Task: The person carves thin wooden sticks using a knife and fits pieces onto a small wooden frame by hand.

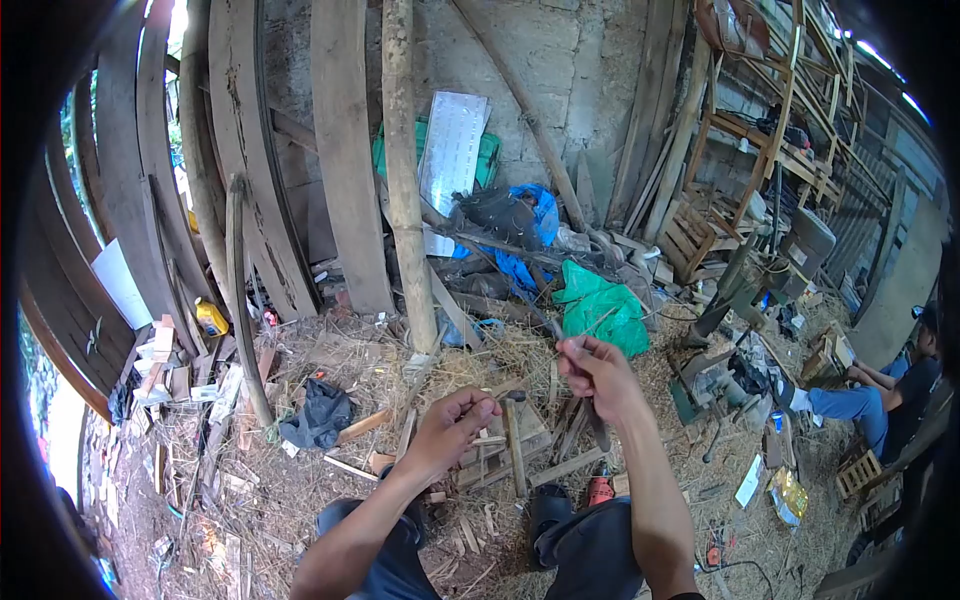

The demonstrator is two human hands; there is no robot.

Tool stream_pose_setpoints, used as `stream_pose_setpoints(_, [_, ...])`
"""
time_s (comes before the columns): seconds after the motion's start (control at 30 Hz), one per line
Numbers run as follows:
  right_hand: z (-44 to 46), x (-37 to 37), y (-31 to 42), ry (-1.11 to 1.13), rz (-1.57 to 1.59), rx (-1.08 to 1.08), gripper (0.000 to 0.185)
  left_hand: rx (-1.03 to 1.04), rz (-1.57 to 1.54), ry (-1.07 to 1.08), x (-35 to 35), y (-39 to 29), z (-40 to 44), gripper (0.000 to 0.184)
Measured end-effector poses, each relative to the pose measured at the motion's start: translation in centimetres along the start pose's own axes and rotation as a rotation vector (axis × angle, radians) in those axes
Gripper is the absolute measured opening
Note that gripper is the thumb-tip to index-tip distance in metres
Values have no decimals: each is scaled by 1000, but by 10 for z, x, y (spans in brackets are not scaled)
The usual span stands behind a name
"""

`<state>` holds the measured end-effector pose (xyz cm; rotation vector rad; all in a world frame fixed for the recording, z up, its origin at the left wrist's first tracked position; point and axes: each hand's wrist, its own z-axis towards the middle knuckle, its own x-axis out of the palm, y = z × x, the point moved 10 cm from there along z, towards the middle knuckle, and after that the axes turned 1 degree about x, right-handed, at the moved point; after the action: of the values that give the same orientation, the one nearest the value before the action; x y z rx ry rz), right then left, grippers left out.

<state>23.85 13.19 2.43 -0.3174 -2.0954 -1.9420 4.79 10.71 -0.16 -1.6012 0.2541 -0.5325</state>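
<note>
My left hand (450,432) is closed in a pinch in front of me, thumb against the fingers. Anything between its fingertips is too small to make out. To its right, my right hand (600,378) is raised a little higher, also pinched. A thin dark tip shows just above its fingers, but I cannot tell what it belongs to. Between and below the hands a hammer (514,440) stands with its dark head up, by a small wooden frame of slats (490,465) on the ground between my feet.
A wooden post (405,190) rises ahead, before a green sheet (603,308) and blue tarp. A black plastic bag (320,413) and wood scraps lie left on straw. A red bottle-like object (600,490) is near my right foot. Another person (890,400) sits at right.
</note>
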Motion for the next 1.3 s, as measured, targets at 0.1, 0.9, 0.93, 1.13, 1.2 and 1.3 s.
stream_pose_setpoints(0.1, [-9,32,-15,85,-56,76,19,100,122,-19,1,-3,4,16])
stream_pose_setpoints(0.9, [-2,-16,15,-159,-72,-198,16,119,308,-189,-19,-7,4,17])
stream_pose_setpoints(0.93, [-7,9,10,-78,-162,-143,17,116,310,-189,-17,-7,5,17])
stream_pose_setpoints(1.13, [-15,73,-37,157,-176,80,20,421,508,-268,-8,-32,2,13])
stream_pose_setpoints(1.2, [-13,71,-38,167,6,99,20,503,769,-341,0,-48,-11,10])
stream_pose_setpoints(1.3, [-9,58,-34,87,7,84,20,584,820,-332,6,-49,-13,9])
